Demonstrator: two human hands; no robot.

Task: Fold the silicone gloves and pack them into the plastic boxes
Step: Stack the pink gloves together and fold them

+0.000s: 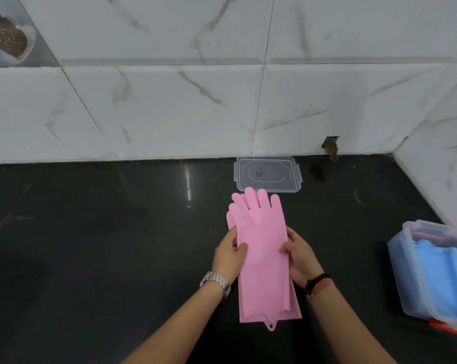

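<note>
In the middle of the frame, two pink gloves (261, 248) lie stacked on the black counter (90, 258). The left hand (228, 254) and right hand (299, 254) pinch their sides. A clear lid (267, 174) sits just above, and a box (432, 271) with blue gloves (443, 279) sits at the right edge.

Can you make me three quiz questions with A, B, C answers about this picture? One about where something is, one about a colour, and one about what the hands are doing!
1. Where is the clear lid?
A. By the wall, beyond the gloves
B. On the box
C. In a hand

2. What colour are the gloves being held?
A. Blue
B. Pink
C. Green

3. What are the hands doing?
A. Resting flat on the counter
B. Holding the lid
C. Gripping the glove edges

Answers: 1 A, it lies on the black counter near the wall. 2 B, the pink gloves are stacked. 3 C, the left hand and right hand hold each side.
</note>
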